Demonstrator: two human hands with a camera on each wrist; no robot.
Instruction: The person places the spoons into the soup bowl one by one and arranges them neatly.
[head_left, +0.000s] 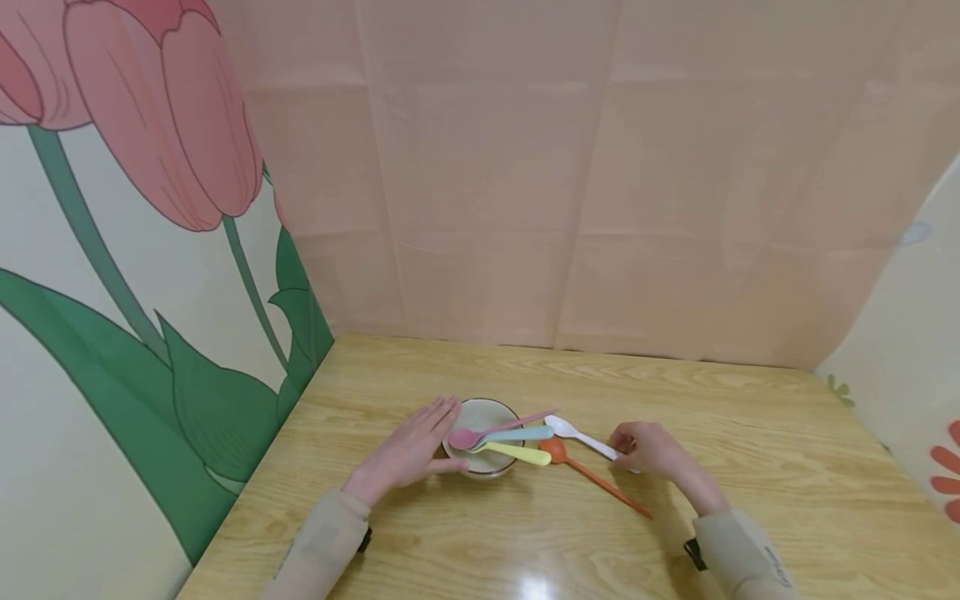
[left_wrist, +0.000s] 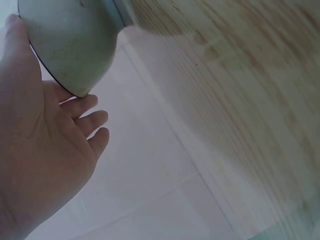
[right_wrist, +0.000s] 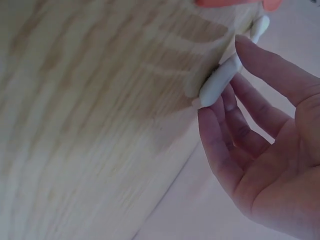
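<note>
A light bowl (head_left: 501, 468) with a dark rim stands on the table, with a pink spoon (head_left: 465, 439), a light-blue spoon (head_left: 525, 433) and a yellow spoon (head_left: 521, 453) lying in it, handles over the right rim. My left hand (head_left: 412, 446) rests against the bowl's left side, fingers straight and thumb spread along the front. In the left wrist view the fingertips (left_wrist: 86, 103) lie at the bowl's edge. My right hand (head_left: 648, 450) pinches the handle of a white spoon (head_left: 581, 435), which lies low over the table. An orange spoon (head_left: 600, 481) lies just in front of it.
The wood-grain table (head_left: 450, 550) runs back to a plain pink sheet (head_left: 480, 208). A tulip-printed panel (head_left: 165, 250) borders the left side, and a pale flower-printed panel (head_left: 915, 350) borders the right.
</note>
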